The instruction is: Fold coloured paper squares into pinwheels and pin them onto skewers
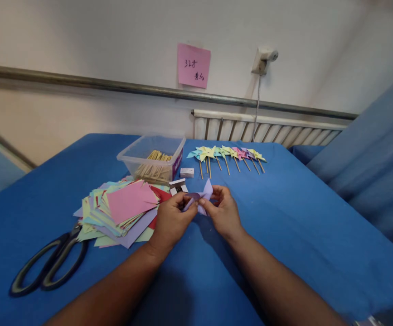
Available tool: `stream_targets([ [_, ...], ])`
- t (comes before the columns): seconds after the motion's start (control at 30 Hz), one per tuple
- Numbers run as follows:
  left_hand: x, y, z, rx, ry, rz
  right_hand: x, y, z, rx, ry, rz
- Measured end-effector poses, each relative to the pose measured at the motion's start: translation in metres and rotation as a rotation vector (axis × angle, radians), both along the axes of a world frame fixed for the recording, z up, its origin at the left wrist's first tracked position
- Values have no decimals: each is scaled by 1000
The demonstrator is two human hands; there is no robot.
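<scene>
Between my two hands, above the blue cloth, is a purple paper pinwheel [207, 190] with its corners folded toward the middle. My left hand [176, 215] pinches it on the left side, thumb near the centre. From the right, my right hand [224, 213] grips it with thumb and fingers, also close to the centre. The fingertips hide the pinwheel's middle, so I cannot tell whether a pin is there. Just behind my left hand stands a small opened box [178, 185] with dark contents. A pile of coloured paper squares [131, 201] lies left of my left hand.
Large black-handled scissors [51, 262] lie at the left, tips under the paper pile. Behind the pile, a clear plastic tub [128, 158] holds many wooden sticks [155, 165]. A small white box [187, 172] is beside it. Several pinwheels on sticks [228, 156] lie in a row at the back.
</scene>
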State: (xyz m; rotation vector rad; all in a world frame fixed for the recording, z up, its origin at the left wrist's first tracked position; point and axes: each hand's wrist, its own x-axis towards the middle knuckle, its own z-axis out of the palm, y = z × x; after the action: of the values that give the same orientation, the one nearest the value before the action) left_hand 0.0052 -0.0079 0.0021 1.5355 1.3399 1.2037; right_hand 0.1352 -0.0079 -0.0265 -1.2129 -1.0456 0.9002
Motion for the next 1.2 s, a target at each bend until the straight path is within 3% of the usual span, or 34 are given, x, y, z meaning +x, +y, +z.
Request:
stream_targets([
  [0.17, 2, 2, 1, -89, -140, 3, 1, 2, 2, -150, 266, 204],
  [0.37, 2, 7, -8, -238, -315, -38, -1, -2, 3, -155, 371, 227],
  [0.63, 0, 9, -10, -322, -368, -70, 0, -5, -1, -186, 521, 293],
  [0.83, 0, 8, -8, -302, -344, -79, -1, -4, 1, -160, 457, 267],
  [1.1, 1, 7, -9, -358, -412, -114, -2, 5, -14, -69, 275, 179],
  [1.2, -1, 9, -11, -325, -388, -61, 1, 8, -17, -31, 184, 135],
])
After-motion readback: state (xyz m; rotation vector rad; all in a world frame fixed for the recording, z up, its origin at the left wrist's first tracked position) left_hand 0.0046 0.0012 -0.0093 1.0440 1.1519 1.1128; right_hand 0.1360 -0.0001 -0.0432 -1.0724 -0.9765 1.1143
